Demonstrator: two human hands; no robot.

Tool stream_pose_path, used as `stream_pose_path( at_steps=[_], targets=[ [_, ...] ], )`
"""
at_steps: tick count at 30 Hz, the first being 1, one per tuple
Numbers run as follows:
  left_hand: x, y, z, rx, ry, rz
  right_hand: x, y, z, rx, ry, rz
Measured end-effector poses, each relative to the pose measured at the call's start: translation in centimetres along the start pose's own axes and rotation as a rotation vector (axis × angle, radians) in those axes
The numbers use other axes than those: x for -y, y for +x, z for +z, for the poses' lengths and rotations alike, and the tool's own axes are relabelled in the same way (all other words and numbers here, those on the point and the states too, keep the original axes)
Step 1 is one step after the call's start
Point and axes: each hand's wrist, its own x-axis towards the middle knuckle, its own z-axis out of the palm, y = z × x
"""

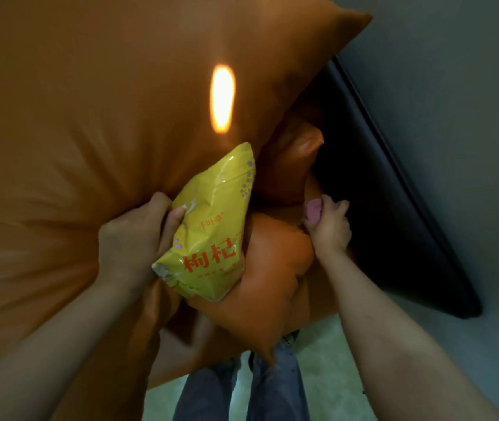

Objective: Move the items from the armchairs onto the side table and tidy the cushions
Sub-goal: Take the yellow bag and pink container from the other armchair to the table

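A big orange cushion (84,123) fills the left and top of the view, lifted close to the camera. My left hand (132,238) grips its lower edge together with a yellow snack bag (211,232) printed with red characters; the thumb presses on the bag. A second orange cushion (275,262) is bunched below and to the right of the bag. My right hand (328,223) clutches the fabric of that cushion and also holds a small pink thing (313,211) in its fingers. What the pink thing is cannot be told.
A dark armchair (394,208) stands at the right behind the cushions, against a grey wall (454,71). Pale floor (333,360) and my jeans-clad legs (272,390) show at the bottom. A bright spot of light falls on the big cushion.
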Motion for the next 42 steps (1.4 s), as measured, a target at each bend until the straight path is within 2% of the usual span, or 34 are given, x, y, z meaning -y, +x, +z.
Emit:
stream_pose_path(
  at_steps=[5,16,23,27,31,36,42],
  targets=[
    [0.1,-0.1,0.0,-0.013,0.001,0.012,-0.3,-1.5,-2.1,-0.079,0.096,-0.084],
    [0.6,0.0,-0.5,-0.06,-0.027,0.056,1.7,-7.5,-8.5,-0.198,0.038,-0.374],
    [-0.1,-0.7,-3.2,-0.014,-0.144,0.062,4.0,-15.5,-14.1,-0.222,0.06,-0.362],
    [-0.6,-1.7,-6.3,0.072,-0.336,0.022,6.1,-21.5,-17.5,-0.27,0.036,-0.39],
    [-0.7,-2.9,-9.7,0.172,-0.431,0.075,7.8,-26.2,-20.0,-0.358,0.031,-0.43],
    [-0.7,-3.9,-15.3,0.165,-0.471,0.16,9.9,-30.2,-23.0,-0.425,0.023,-0.463],
    [-0.9,-5.6,-22.7,0.058,-0.598,0.156,12.5,-34.1,-26.7,-0.485,0.023,-0.581]
  ],
)
